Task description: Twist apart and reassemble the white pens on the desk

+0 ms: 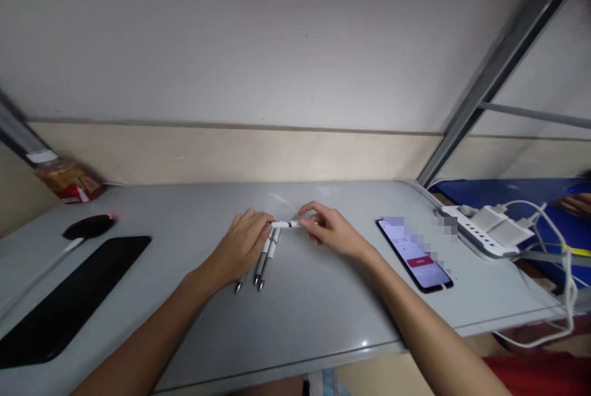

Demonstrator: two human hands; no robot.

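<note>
Left hand [244, 245]: fingers together, pinching left end of white pen [281, 225]. Right hand [330, 231]: thumb against pen's right end, index finger curled clear above. White pen: level, between hands, between rear and front edges of worktop [323, 316]. Silver-tipped pens [265, 260]: partly under left hand, tips toward front edge. Smartphone [418, 260]: toward right edge, beside power strip [480, 239]. Bottle [69, 180]: rear left corner.

The held pen [281, 225] is white, the table [318, 303] grey.
</note>
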